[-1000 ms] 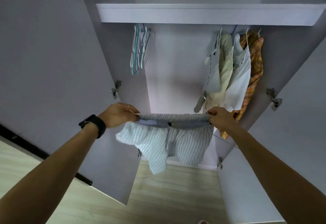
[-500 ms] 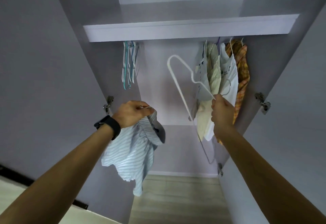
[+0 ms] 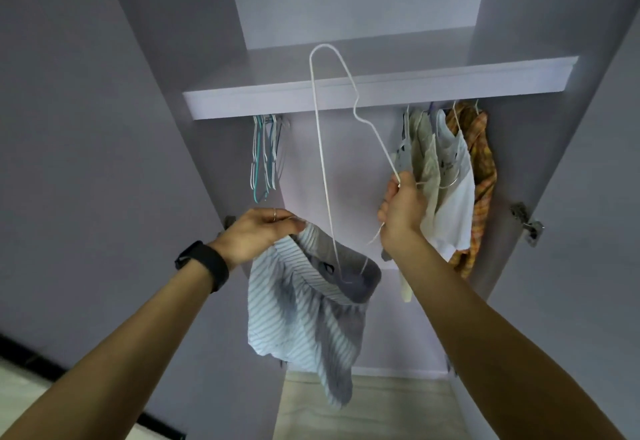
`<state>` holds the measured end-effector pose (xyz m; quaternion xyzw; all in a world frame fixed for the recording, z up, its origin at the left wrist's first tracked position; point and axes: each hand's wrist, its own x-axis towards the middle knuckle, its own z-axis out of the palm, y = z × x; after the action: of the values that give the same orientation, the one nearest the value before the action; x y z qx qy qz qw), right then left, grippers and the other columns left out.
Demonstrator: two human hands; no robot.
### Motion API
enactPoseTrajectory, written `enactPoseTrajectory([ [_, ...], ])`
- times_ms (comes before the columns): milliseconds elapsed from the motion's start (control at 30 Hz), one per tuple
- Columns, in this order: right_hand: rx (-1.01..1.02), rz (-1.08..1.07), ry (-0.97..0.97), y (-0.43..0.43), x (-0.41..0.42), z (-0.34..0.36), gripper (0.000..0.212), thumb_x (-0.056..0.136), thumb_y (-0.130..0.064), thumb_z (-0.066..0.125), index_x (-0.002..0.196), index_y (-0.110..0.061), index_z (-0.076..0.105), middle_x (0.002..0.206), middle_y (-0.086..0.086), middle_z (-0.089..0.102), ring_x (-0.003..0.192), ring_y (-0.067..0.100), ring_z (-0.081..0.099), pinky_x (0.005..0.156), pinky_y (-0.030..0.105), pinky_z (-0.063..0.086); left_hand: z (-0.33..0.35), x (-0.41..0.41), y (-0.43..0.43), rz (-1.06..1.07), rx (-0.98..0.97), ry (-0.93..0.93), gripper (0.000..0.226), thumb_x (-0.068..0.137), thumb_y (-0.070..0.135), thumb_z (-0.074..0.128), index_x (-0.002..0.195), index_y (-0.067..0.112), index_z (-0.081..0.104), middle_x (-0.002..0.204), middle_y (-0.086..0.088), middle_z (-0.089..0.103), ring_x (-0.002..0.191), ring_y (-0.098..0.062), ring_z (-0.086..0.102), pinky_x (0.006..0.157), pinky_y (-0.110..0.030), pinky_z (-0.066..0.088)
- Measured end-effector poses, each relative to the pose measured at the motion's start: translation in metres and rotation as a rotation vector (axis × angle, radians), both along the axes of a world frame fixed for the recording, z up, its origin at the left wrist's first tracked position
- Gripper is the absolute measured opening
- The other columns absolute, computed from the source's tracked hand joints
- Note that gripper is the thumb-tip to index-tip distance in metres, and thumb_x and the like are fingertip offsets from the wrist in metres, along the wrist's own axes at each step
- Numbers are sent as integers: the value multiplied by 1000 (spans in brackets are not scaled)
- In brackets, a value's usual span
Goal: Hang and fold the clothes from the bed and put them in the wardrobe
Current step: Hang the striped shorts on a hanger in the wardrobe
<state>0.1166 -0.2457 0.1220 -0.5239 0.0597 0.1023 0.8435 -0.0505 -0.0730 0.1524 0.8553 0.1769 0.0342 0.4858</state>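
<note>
The left hand grips the striped shorts by the waistband; the right hand holds a white hanger, its lower end inside them.

Bare forearms, black wristband — ring on left grip

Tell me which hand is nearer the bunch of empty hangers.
Left. The left hand, gripping the striped shorts, sits just below the empty hangers; the right hand, holding the white hanger, is off to their right by the hung clothes.

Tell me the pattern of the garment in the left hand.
The garment has pale blue-and-white stripes; the head view shows it.
</note>
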Motion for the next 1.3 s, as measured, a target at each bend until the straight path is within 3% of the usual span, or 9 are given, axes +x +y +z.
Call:
enactPoseTrajectory([
  [233, -506, 217, -408, -15, -18, -78, 41, 93, -14, 60, 52, -18, 53, 50, -8, 47, 50, 6, 41, 60, 30, 34, 18, -24, 33, 253, -167, -133, 29, 80, 39, 78, 95, 14, 79, 97, -14, 75, 89, -22, 69, 84, -38, 48],
  [333, -704, 301, -593, -29, -13, -83, 39, 96, -9, 58, 60, 2, 51, 50, 3, 49, 45, 7, 45, 56, 28, 36, 11, -32, 49, 306, 15, -85, 26, 83, 39, 75, 86, 13, 78, 76, 1, 73, 70, -9, 66, 68, -25, 49],
  [467, -951, 327, -865, -36, 1, -64, 38, 98, -8, 54, 63, 5, 51, 59, 21, 61, 61, 40, 58, 63, 42, 45, 2, -34, 56, 405, 151, -77, 23, 88, 38, 73, 70, 23, 77, 71, 4, 72, 69, -8, 65, 69, -25, 49],
  [567, -1100, 329, -1084, -41, 0, -58, 33, 100, -12, 53, 68, -5, 51, 65, 20, 63, 62, 40, 59, 60, 36, 40, 3, -33, 57, 407, 427, 2, 30, 91, 46, 67, 72, 24, 75, 72, 6, 69, 75, -14, 65, 63, -19, 45],
  [700, -1448, 634, -1332, -26, -19, -58, 30, 102, -32, 41, 91, -14, 63, 89, 9, 69, 70, 26, 57, 63, 28, 35, 3, -22, 40, 329, 712, 62, 26, 97, 42, 55, 95, 26, 76, 95, -5, 73, 91, -30, 65, 77, -32, 52],
  [867, -1306, 435, -1236, -13, -20, -29, 34, 103, -40, 40, 77, -19, 50, 82, 11, 68, 76, 34, 62, 66, 37, 48, -1, -11, 24, 299, 559, 76, 28, 96, 49, 49, 92, 32, 72, 98, 2, 71, 91, -24, 64, 85, -34, 53],
  [1067, -1112, 601, -1116, 1, -25, -5, 48, 103, -41, 50, 63, -17, 38, 53, -1, 41, 55, 18, 42, 59, 33, 31, -22, 9, -26, 63, 184, -30, 21, 99, 36, 58, 93, 29, 76, 96, 16, 74, 93, 1, 67, 93, -20, 50],
  [1200, -945, 586, -938, -8, -24, -8, 45, 96, -52, 58, 73, -13, 60, 61, -7, 57, 62, 10, 53, 62, 25, 41, -36, 9, -37, -38, 207, -49, 19, 99, 32, 58, 85, 30, 71, 74, 14, 70, 71, 1, 63, 72, -18, 47],
  [1300, -973, 523, -903, -38, -7, -21, 30, 95, -55, 56, 90, -27, 64, 89, -17, 66, 86, 3, 59, 80, 25, 44, -38, -1, -28, 11, 253, -129, 22, 100, 26, 59, 82, 31, 71, 66, 12, 64, 60, 1, 56, 62, -10, 41],
])
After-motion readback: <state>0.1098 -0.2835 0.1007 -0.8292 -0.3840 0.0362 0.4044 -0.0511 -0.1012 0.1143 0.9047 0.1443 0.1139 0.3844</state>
